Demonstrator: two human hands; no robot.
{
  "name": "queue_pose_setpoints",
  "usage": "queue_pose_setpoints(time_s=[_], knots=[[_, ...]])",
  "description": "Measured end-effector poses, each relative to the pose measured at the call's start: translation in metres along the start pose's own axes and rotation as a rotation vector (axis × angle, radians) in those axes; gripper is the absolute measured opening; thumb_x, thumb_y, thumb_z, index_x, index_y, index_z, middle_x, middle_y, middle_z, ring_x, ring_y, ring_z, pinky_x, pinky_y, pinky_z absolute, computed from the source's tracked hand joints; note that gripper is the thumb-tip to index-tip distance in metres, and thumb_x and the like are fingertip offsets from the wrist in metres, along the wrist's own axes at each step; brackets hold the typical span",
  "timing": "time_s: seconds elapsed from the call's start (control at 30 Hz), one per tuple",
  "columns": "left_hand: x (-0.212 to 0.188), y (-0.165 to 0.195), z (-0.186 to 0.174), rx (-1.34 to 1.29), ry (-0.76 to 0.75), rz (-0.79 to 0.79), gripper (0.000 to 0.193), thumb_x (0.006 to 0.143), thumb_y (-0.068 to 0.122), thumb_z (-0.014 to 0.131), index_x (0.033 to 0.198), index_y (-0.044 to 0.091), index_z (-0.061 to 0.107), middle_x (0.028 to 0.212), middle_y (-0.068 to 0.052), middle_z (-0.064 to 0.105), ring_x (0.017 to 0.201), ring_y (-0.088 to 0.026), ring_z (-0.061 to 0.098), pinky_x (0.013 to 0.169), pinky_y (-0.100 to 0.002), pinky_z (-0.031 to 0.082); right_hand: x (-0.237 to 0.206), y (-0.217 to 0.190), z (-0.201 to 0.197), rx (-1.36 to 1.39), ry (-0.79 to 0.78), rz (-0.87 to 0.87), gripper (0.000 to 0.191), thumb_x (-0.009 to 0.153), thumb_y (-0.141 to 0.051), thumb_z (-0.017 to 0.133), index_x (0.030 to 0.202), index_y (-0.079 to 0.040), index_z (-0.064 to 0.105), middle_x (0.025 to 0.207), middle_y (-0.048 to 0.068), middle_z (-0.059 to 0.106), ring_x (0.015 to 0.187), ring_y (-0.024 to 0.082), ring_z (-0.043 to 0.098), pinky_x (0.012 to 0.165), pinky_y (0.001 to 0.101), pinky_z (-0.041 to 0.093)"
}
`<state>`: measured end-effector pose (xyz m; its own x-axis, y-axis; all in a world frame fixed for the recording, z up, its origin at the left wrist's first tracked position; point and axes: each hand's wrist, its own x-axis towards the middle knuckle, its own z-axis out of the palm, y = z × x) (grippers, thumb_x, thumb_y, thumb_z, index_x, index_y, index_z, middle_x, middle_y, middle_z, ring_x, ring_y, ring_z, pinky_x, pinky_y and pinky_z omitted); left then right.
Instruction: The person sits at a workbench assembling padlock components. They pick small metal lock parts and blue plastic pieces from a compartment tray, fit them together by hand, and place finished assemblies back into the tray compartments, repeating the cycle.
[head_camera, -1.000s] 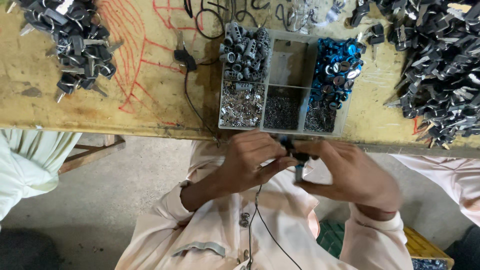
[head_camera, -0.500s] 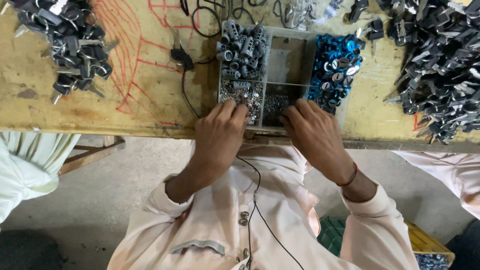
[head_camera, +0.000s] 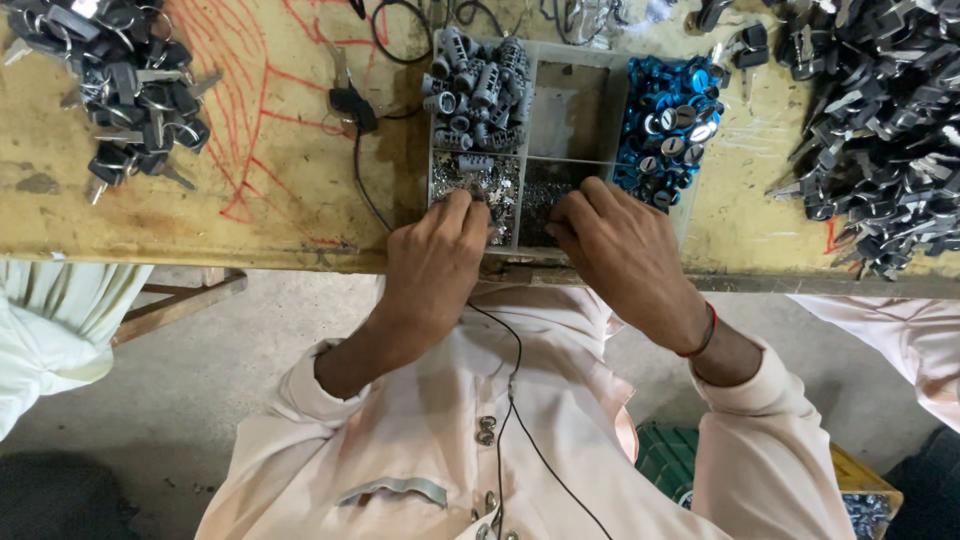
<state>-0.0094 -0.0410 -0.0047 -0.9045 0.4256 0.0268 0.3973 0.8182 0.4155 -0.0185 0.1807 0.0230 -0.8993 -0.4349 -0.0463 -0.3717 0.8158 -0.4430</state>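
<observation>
My left hand (head_camera: 440, 255) reaches into the near-left compartment of a grey divided tray (head_camera: 575, 105), fingertips pinching at small shiny metal bits (head_camera: 470, 185). My right hand (head_camera: 620, 250) rests its fingertips in the neighbouring compartment of dark tiny parts (head_camera: 555, 190). Whether either hand has picked anything up is hidden by the fingers. Grey cylinders (head_camera: 475, 85) fill the far-left compartment. Blue rings (head_camera: 670, 115) fill the right one.
A pile of dark keys with rings (head_camera: 120, 75) lies at the table's far left, and a larger heap of dark metal parts (head_camera: 880, 120) at the right. A black cable (head_camera: 365, 170) runs across the yellowed, red-scribbled tabletop (head_camera: 200, 200). Other people's clothing shows at both sides.
A second ago both hands held a small part together below the table edge. They have since moved up into the tray's near compartments and now pick there.
</observation>
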Motion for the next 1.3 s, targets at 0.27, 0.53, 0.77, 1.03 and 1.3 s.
queue_pose_setpoints(time_s=[0.27, 0.53, 0.77, 1.03, 1.3], knots=[[0.001, 0.003, -0.008, -0.297, 0.158, 0.0, 0.016, 0.092, 0.001, 0.071, 0.096, 0.002, 0.055, 0.09, -0.01, 0.061, 0.082, -0.027, 0.069, 0.07, -0.039, 0.057, -0.018, 0.003, 0.001, 0.412, 0.114, 0.135, 0.013, 0.093, 0.003, 0.073, 0.101, -0.002, 0.064, 0.097, 0.012, 0.066, 0.085, 0.032, 0.067, 0.069, 0.0386, 0.052], [0.0, 0.02, -0.01, -0.617, 0.335, 0.036, 0.026, 0.097, -0.004, 0.073, 0.12, 0.005, 0.065, 0.109, -0.011, 0.07, 0.097, -0.026, 0.072, 0.083, -0.036, 0.06, -0.029, 0.026, 0.017, 0.951, 0.162, 0.185, 0.017, 0.093, 0.014, 0.064, 0.104, 0.002, 0.06, 0.109, 0.009, 0.065, 0.1, 0.016, 0.066, 0.088, 0.0293, 0.056], [0.003, 0.032, 0.0, -0.679, 0.214, 0.158, 0.033, 0.093, -0.007, 0.07, 0.124, 0.003, 0.066, 0.111, -0.012, 0.066, 0.098, -0.027, 0.071, 0.083, -0.037, 0.059, -0.047, 0.03, 0.026, 1.443, 0.07, 0.371, 0.005, 0.101, 0.003, 0.068, 0.103, 0.002, 0.064, 0.107, 0.013, 0.068, 0.088, 0.013, 0.067, 0.078, 0.0272, 0.059], [-0.004, 0.042, 0.015, -0.711, 0.294, 0.116, 0.031, 0.099, -0.008, 0.068, 0.126, 0.006, 0.062, 0.115, -0.011, 0.068, 0.105, -0.028, 0.072, 0.088, -0.035, 0.06, -0.052, 0.019, 0.029, 1.443, 0.166, 0.352, 0.007, 0.101, -0.001, 0.067, 0.104, 0.005, 0.068, 0.112, 0.011, 0.065, 0.084, 0.012, 0.066, 0.072, 0.0256, 0.057], [-0.002, 0.038, 0.024, -1.059, 0.23, 0.096, 0.026, 0.1, -0.005, 0.07, 0.124, 0.005, 0.069, 0.112, -0.009, 0.073, 0.095, -0.017, 0.074, 0.083, -0.028, 0.063, -0.051, 0.01, 0.041, 1.519, 0.216, 0.267, 0.011, 0.106, -0.007, 0.064, 0.11, 0.003, 0.063, 0.117, 0.009, 0.058, 0.089, 0.013, 0.066, 0.074, 0.0272, 0.057]])
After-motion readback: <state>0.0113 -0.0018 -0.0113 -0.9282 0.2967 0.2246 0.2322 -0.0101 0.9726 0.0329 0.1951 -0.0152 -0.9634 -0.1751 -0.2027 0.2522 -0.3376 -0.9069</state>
